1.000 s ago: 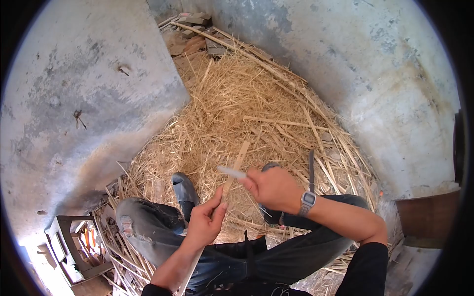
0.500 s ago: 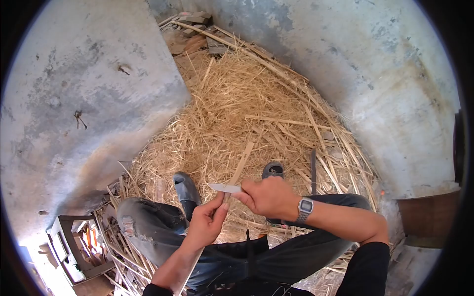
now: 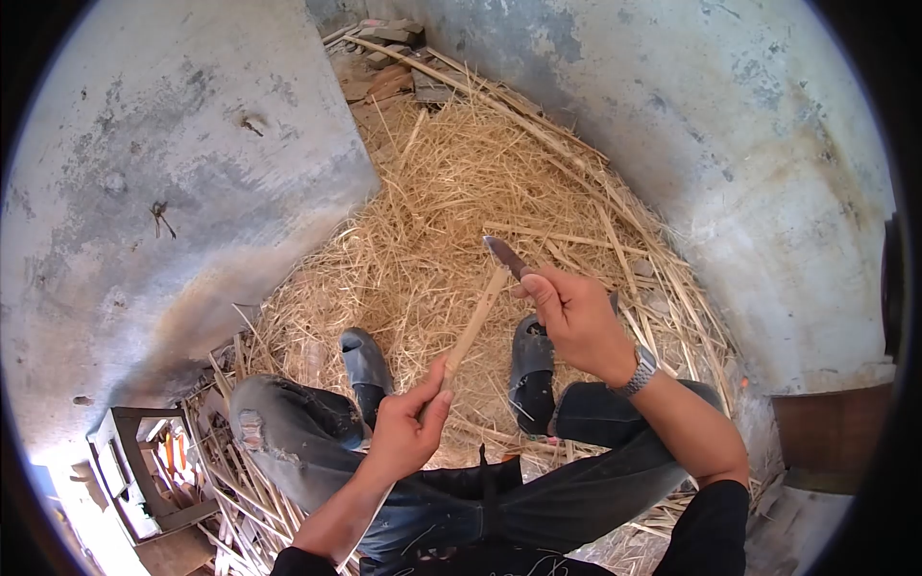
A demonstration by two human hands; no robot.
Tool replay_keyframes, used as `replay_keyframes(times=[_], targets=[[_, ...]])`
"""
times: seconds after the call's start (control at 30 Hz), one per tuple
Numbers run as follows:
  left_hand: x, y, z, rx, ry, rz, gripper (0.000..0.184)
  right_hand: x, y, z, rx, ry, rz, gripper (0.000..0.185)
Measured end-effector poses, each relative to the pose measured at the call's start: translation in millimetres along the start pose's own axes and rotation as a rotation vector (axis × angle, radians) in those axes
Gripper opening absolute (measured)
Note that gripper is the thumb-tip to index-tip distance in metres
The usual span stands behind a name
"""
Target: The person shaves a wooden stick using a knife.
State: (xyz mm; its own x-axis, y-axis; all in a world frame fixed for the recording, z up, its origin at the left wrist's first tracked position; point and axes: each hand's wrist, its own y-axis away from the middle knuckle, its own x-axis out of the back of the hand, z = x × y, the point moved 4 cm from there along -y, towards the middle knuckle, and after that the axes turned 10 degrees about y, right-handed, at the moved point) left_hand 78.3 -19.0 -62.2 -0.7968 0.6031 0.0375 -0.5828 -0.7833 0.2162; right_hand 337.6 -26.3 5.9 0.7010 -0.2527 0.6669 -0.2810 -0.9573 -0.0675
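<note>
My left hand (image 3: 411,427) is closed round the lower part of a flat bamboo strip (image 3: 477,322), which slants up and to the right. In my right hand (image 3: 576,322) is a knife (image 3: 506,257), its blade pointing up and left just past the strip's far end. Whether the blade touches the strip I cannot tell. A watch (image 3: 642,370) sits on my right wrist. Both hands are above the floor, between my bent knees.
Thin shavings (image 3: 451,182) cover the floor before my feet. Long strips (image 3: 576,173) lie along the right wall (image 3: 672,115). More strips (image 3: 240,480) are heaped at lower left beside a wooden frame (image 3: 144,470). A brown container (image 3: 831,427) stands at right.
My right hand has moved the knife up and away from me, from near my left hand to the strip's far end. My left hand has stayed nearly in place.
</note>
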Motion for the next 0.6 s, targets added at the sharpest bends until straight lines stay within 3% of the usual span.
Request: replay_keyframes(times=[0.2, 0.33, 0.4, 0.6], targets=[[-3.2, 0.1, -1.8, -0.015, -0.008, -0.02, 0.047, -16.0, 0.5, 7.7, 0.191, 0.297, 0.099, 0.027], [-4.4, -3.9, 0.8, -0.035, 0.077, 0.0, 0.047, -34.7, 13.2, 0.8, 0.264, 0.334, 0.099, 0.024], [-4.9, -7.4, 1.2, 0.02, 0.188, 0.015, 0.047, -57.9, 33.8, -8.2, 0.411, 0.27, -0.011, 0.024], [-1.2, -7.3, 3.1, 0.116, 0.352, -0.02, 0.048, -51.2, 18.6, -4.4, 0.407, 0.3, 0.102, 0.025]])
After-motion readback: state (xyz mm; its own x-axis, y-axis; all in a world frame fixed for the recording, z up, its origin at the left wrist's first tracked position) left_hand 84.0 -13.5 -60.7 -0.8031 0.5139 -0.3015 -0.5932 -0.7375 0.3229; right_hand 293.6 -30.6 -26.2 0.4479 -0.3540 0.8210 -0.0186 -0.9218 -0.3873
